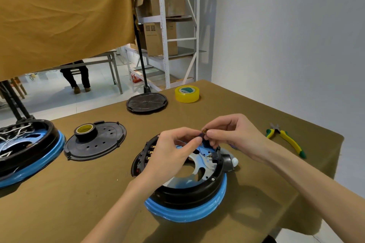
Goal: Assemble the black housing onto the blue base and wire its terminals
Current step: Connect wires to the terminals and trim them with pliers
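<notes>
The black housing (197,189), a glossy round ring, sits on the blue base (189,213) near the middle of the table (98,193), which is draped in matte olive-brown cloth. Above its far rim the left hand (171,150) and the right hand (231,134) meet, fingers curled, both pinching a small dark terminal piece (203,134) with a brass end. Right of them lie yellow-green pliers (286,140). To the left rests a flat black perforated lid (102,144) carrying a roll of black tape (86,131); a second wired black-and-blue unit (25,152) sits at the left edge. Far off are a ribbed black disc (147,102) and a yellow tape roll (187,93). Beyond: a mustard curtain (59,16), white metal shelving (166,25) with cardboard boxes, and a pale wall.
</notes>
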Action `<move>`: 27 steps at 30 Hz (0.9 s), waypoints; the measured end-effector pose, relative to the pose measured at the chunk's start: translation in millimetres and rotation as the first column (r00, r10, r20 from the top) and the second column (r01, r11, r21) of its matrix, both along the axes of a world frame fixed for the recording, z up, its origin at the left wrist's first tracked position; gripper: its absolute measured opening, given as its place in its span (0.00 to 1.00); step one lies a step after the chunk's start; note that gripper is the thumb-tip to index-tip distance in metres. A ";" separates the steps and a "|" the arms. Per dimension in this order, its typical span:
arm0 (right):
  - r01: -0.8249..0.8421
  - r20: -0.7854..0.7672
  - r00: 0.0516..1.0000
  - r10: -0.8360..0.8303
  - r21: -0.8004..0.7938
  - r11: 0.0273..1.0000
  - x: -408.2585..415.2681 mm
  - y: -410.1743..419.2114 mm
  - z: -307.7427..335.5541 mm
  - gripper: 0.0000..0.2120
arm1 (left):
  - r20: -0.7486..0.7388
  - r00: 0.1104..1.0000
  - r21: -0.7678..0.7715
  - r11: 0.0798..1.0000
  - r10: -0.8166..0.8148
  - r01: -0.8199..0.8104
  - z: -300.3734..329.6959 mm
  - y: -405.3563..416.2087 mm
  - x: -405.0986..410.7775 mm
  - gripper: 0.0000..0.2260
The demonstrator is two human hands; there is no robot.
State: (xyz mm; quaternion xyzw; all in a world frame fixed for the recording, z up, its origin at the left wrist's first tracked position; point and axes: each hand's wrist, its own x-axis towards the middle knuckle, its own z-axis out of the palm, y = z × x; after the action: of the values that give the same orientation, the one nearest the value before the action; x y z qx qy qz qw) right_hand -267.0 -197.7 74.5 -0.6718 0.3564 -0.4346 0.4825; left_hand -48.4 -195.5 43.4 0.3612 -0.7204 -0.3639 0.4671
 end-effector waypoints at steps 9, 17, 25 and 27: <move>0.185 -0.069 0.975 -0.210 -0.270 0.945 4.2 9.3 -7.0 0.02 | -0.078 0.993 0.002 0.996 -0.091 0.092 -6.7 2.5 -6.0 0.08; 0.199 -0.101 0.966 -0.239 -0.305 0.931 1.9 8.7 -14.4 0.04 | -0.088 0.995 -0.022 0.999 -0.050 0.048 -12.1 2.7 -12.5 0.08; 0.487 -0.248 0.785 -0.567 -0.319 0.813 -3.2 -12.4 -29.8 0.05 | -0.202 0.974 0.093 0.987 -0.107 0.128 -5.0 -0.7 -9.4 0.08; 0.457 -0.440 0.725 -0.530 -0.269 0.848 -2.1 -17.9 -42.6 0.07 | -0.230 0.965 0.157 0.974 -0.124 0.163 -6.0 0.1 -7.6 0.07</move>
State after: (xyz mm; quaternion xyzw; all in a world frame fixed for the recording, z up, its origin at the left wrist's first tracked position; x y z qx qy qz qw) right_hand -269.0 -215.6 31.8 -0.6733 0.6027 -0.3832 0.1913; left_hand -56.0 -195.4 37.4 0.3052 -0.6543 -0.4959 0.4826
